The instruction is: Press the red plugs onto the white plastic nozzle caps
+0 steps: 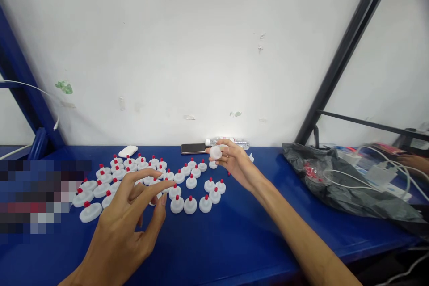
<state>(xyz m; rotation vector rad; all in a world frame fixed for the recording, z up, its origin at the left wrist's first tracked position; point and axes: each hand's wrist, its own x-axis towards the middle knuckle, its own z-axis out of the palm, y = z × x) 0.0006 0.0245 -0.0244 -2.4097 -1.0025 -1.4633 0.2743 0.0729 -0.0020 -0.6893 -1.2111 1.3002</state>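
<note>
My right hand is closed on a white plastic nozzle cap, lifted over the far part of the blue table; no red tip shows on it. My left hand hovers nearer to me, its thumb and fingers apart and nothing seen in them. Behind and around it stand several white nozzle caps with red tips, mostly upright in loose rows. Part of that group is hidden by my left hand. A white cap lies just beyond my right wrist, and a small red tip is partly visible beside the forearm.
At the wall lie a phone, a clear plastic bottle on its side and a white case. A dark plastic bag with red pieces and white cables covers the right side. Metal posts frame the blue table.
</note>
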